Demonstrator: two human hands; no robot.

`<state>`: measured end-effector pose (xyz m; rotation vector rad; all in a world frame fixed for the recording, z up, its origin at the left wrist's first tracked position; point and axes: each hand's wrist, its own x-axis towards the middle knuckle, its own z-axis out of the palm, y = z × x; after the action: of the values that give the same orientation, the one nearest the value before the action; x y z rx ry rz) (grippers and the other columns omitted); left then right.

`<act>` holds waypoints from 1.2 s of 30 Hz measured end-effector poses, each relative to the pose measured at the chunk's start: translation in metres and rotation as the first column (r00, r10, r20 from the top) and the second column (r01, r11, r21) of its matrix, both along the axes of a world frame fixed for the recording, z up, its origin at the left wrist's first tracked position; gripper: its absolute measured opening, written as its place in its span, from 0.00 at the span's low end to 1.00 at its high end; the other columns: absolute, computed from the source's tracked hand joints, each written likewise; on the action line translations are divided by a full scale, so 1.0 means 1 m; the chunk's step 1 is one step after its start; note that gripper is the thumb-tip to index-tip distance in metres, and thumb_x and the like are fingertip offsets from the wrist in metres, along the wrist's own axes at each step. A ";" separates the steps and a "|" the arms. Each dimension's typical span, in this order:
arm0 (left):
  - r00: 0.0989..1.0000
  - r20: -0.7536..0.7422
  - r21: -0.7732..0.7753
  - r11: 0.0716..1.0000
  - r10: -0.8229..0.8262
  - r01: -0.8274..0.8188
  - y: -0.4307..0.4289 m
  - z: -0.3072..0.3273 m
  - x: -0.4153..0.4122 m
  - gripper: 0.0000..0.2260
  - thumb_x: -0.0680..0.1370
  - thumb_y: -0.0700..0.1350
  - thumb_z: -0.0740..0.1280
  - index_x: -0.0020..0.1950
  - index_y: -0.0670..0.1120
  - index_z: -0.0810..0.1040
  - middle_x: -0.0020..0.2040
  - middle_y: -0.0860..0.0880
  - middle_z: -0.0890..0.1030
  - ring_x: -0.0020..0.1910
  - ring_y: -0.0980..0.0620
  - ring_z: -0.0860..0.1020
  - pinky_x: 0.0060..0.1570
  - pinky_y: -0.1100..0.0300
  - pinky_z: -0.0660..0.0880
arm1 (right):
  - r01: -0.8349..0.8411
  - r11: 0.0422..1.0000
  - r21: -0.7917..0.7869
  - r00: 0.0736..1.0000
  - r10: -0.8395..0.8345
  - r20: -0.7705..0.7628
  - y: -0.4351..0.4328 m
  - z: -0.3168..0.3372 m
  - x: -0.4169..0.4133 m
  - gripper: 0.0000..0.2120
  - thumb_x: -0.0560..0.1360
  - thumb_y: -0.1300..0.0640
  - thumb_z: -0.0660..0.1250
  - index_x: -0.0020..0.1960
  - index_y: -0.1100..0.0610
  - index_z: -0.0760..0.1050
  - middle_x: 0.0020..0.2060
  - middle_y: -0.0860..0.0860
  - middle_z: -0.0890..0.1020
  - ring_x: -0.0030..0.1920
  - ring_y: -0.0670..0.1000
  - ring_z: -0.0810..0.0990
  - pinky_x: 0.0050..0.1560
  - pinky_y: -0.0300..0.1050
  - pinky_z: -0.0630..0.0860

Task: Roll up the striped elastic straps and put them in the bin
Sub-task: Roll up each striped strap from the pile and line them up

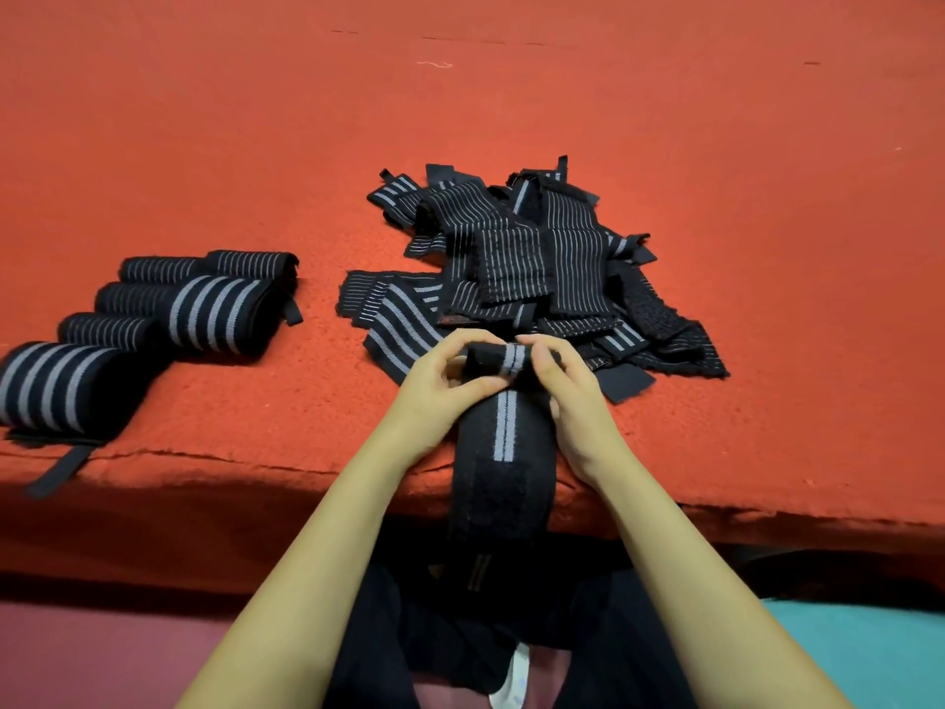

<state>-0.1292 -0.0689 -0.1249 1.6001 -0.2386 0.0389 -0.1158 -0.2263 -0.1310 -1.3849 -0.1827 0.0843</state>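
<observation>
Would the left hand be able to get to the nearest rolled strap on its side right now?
Probably yes: only bare red cloth lies between the left hand and that rolled strap. But the hand is busy, pinching the half-rolled strap with the right hand, so it must let go first.

The left hand [440,396] and right hand [572,401] cover both ends of the strap's [503,432] rolled part, so its thickness is unclear. The strap's lower end falls past the counter [204,120] edge into dark shadow. The picture's edge cuts the leftmost roll [56,386]. The pile [537,258] hides its lower straps.
</observation>
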 end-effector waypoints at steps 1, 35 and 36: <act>1.000 0.006 0.010 1.000 -0.003 0.003 0.000 0.001 -0.001 0.13 0.74 0.35 0.71 0.53 0.50 0.79 0.50 0.56 0.82 0.52 0.56 0.79 0.56 0.62 0.72 | 0.000 1.000 0.009 1.000 0.001 -0.006 0.000 0.001 0.000 0.16 0.70 0.44 0.68 0.51 0.54 0.79 0.51 0.54 0.82 0.56 0.52 0.78 0.66 0.54 0.71; 0.993 0.103 0.089 0.994 0.058 -0.067 0.000 -0.004 0.000 0.14 0.75 0.42 0.69 0.59 0.53 0.72 0.56 0.55 0.76 0.58 0.58 0.75 0.63 0.60 0.69 | -0.017 0.991 -0.136 0.993 0.032 0.109 0.002 -0.002 -0.003 0.17 0.73 0.47 0.67 0.62 0.43 0.73 0.59 0.51 0.79 0.61 0.50 0.77 0.62 0.46 0.74; 0.992 0.117 0.111 0.992 0.044 -0.057 0.000 -0.003 -0.001 0.15 0.76 0.39 0.69 0.58 0.53 0.72 0.55 0.56 0.76 0.57 0.59 0.75 0.62 0.63 0.69 | 0.001 0.988 -0.157 0.993 0.017 0.114 0.003 -0.001 -0.003 0.16 0.74 0.44 0.65 0.61 0.42 0.74 0.60 0.49 0.78 0.62 0.49 0.76 0.63 0.46 0.72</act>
<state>-0.1303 -0.0686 -0.1283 1.7197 -0.2935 0.1585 -0.1190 -0.2237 -0.1321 -1.5474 -0.2827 0.0257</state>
